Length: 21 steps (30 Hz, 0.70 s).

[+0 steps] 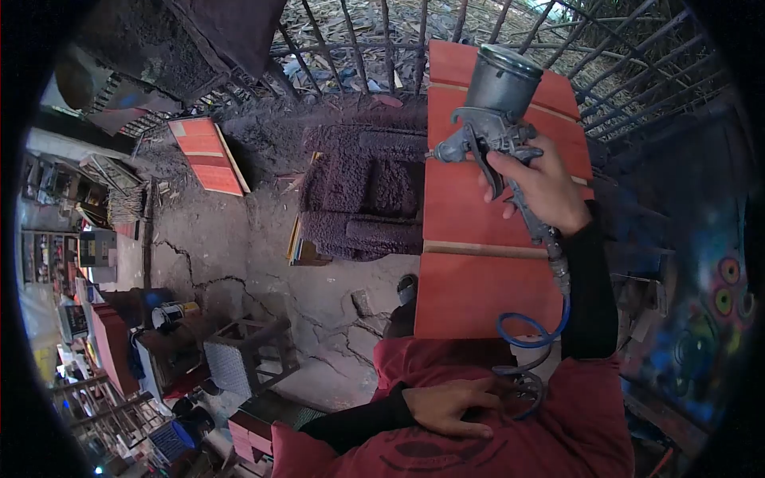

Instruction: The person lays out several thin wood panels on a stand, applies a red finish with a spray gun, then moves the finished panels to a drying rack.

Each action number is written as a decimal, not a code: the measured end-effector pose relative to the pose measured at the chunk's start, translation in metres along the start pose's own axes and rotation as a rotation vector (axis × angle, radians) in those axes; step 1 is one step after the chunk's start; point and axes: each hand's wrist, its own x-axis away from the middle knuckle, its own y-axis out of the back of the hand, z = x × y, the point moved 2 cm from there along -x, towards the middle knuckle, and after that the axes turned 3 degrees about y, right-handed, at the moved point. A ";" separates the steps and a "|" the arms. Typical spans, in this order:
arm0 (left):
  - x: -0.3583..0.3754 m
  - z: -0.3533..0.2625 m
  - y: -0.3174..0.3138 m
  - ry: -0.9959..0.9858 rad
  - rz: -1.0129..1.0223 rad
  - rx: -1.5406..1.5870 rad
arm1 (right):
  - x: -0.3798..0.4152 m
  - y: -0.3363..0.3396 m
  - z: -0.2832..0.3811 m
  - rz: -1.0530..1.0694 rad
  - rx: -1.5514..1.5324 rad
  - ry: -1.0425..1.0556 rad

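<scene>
Head view: right hand [546, 187] grips the spray gun [494, 119], fingers wrapped round handle and trigger, over the red panel [478, 247]. Left hand [448, 405] rests flat, fingers loosely together, on the red shirt [574, 430]. Better to keep the nozzle square and passes even, hose [530, 334] clear.

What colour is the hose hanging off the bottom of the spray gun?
Blue. The coiled hose loops below the spray gun held in the right hand, seen clearest in the head view.
</scene>
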 end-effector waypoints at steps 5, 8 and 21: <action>0.000 0.000 0.000 -0.042 -0.034 -0.001 | 0.010 0.004 -0.007 -0.076 0.120 -0.001; -0.005 0.000 0.003 0.025 0.052 0.056 | 0.020 0.028 -0.014 -0.120 0.165 -0.037; -0.041 0.000 0.007 0.061 0.201 0.032 | 0.089 0.134 -0.030 -0.370 0.233 -0.033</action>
